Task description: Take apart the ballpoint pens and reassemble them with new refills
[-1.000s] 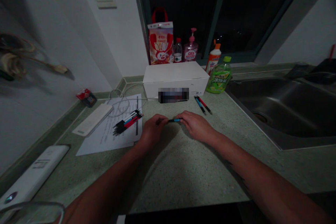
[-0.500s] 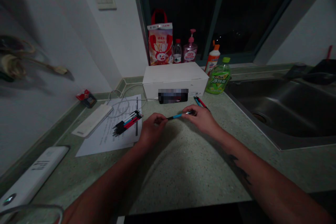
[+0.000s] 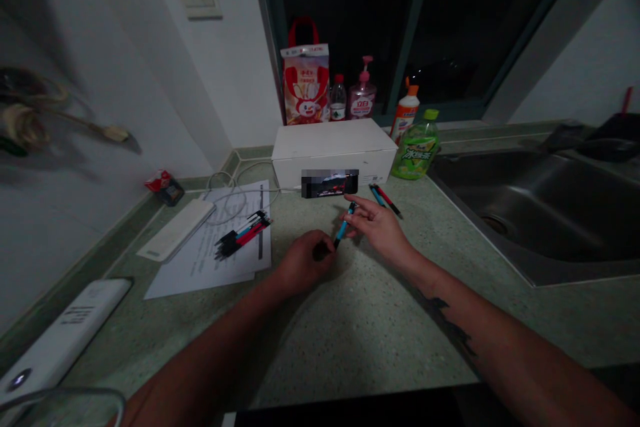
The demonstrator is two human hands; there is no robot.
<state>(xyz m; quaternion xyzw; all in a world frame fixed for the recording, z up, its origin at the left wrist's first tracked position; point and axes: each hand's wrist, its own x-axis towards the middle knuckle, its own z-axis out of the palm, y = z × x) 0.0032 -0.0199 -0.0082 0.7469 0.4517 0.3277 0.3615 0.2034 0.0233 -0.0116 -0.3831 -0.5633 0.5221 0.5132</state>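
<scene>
A blue pen with black ends is tilted between my two hands over the counter. My right hand pinches its upper part between thumb and fingers. At the pen's lower black end, the fingertips of my left hand are closed on it. A red pen and another blue pen lie beyond my right hand. To the left, a bundle of several pens in black, red, blue and white rests on printed paper.
A phone leans against a white box. Behind stand bottles, including a green bottle, and a red bag. On the right is a steel sink. A white power bank and a power strip lie left.
The blue pen has turned from nearly level to steeply tilted. My left hand has moved right and nearer to me, and its fingers stay at the pen's black end.
</scene>
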